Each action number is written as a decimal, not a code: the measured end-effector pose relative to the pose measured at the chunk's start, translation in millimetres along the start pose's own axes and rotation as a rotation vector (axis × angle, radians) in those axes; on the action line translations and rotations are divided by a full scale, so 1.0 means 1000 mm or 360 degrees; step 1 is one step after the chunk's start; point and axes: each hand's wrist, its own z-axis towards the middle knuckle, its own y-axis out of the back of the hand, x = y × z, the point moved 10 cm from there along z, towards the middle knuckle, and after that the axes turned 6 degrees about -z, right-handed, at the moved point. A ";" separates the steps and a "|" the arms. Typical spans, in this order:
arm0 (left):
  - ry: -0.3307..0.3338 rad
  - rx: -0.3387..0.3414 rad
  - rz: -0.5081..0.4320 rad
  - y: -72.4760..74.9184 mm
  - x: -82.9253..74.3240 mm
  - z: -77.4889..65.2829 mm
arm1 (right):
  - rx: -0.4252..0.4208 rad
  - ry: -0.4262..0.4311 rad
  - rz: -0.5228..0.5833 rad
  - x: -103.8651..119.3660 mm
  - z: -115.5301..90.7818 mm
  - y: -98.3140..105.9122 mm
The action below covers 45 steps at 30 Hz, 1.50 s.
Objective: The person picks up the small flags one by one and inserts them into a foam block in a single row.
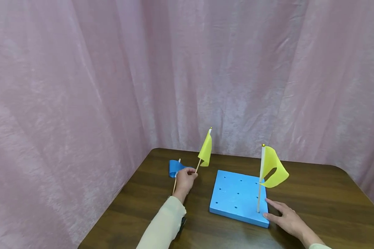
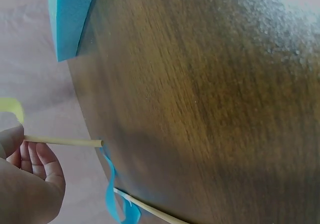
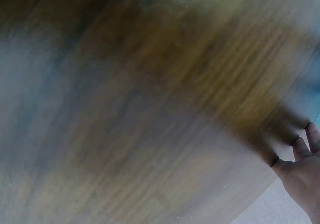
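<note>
Between thumb and fingers my left hand (image 1: 185,180) pinches the wooden stick of a small yellow flag (image 1: 206,149), tilted to the right above the table. The stick's bare lower end shows in the left wrist view. Behind that hand a blue flag (image 1: 174,168) on its own stick lies on the table, partly hidden. My right hand (image 1: 286,218) is spread at the right edge of a light blue board (image 1: 227,199) with rows of small holes, fingertips right at its side. Another yellow flag (image 1: 275,173) stands upright in the board's front right hole.
The dark wooden table (image 1: 324,193) carries everything. Pink curtains (image 1: 224,76) hang behind it and along its left side. The upright flag rises close beside the right hand.
</note>
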 end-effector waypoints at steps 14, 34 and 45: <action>0.0062 0.0047 -0.0014 -0.008 -0.003 0.003 | -0.0004 0.0016 -0.0001 0.001 -0.002 0.004; 0.0007 0.0038 -0.0100 -0.016 -0.020 -0.001 | 0.0009 -0.0003 0.0004 0.000 0.000 0.003; 0.0046 0.0057 -0.0161 -0.022 -0.025 -0.006 | 0.0007 -0.0008 0.0003 0.003 -0.002 0.002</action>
